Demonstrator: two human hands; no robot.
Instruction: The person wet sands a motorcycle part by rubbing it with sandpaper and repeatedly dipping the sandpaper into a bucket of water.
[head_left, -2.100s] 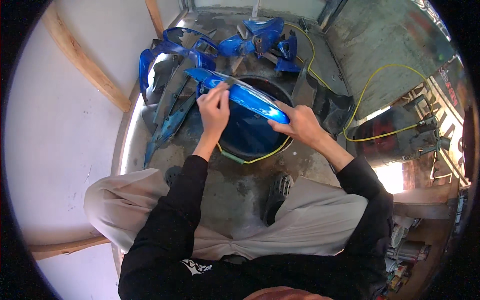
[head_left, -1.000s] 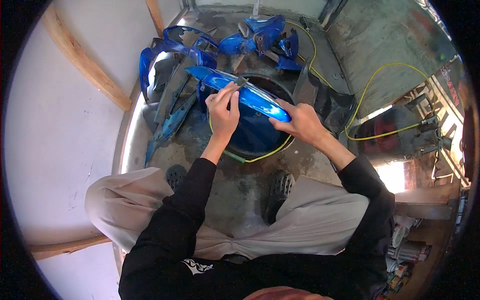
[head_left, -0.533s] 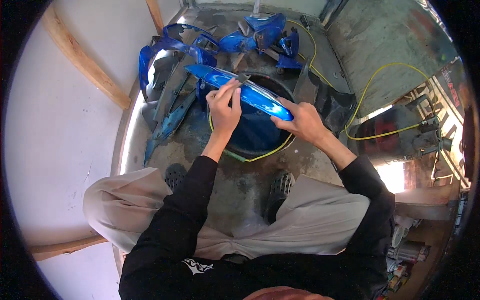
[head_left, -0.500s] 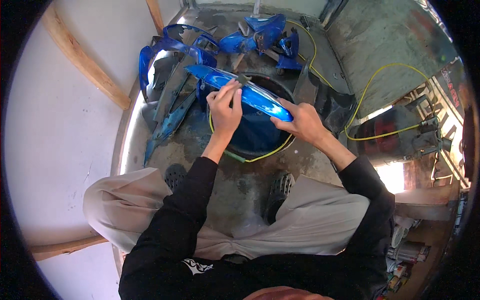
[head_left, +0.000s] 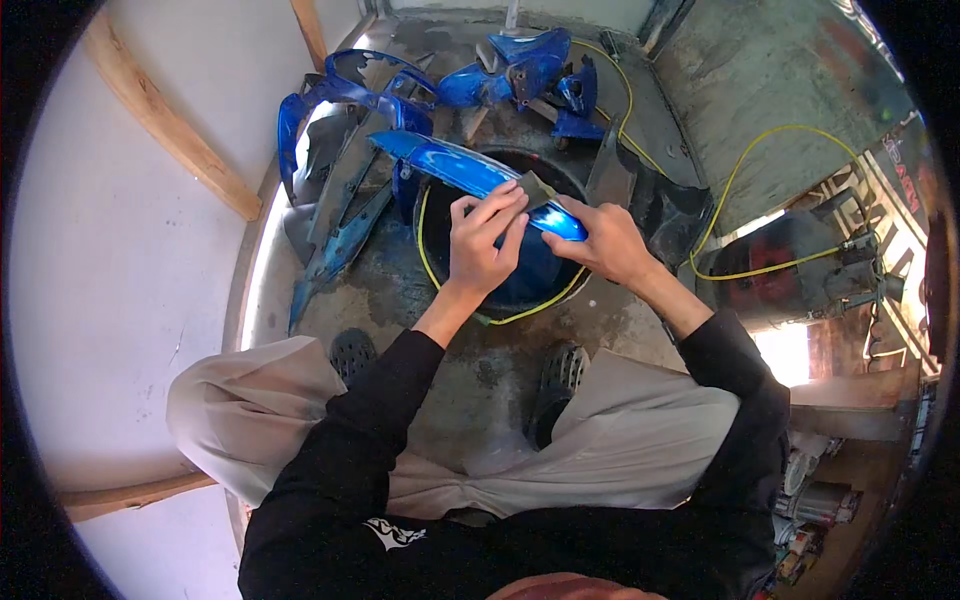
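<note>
A long, glossy blue body panel is held slantwise above a round dark tub. Its right end sits in the grip of my right hand, thumb and fingers on either side. With closed fingers, my left hand presses a small olive-grey sheet, which looks like sandpaper, against the panel near that right end. The panel's pointed far end sticks out to the left, past the tub's rim. Part of the sheet is hidden under my left fingers.
Several blue panels lie on the floor beyond the tub, with a long dark-blue strip at its left. A black plastic part is on the right. A yellow hose runs to a dark tank. Cans stand lower right.
My left hand has slid to the right along the panel with the sheet, toward my right hand. The right hand and the panel have hardly moved.
</note>
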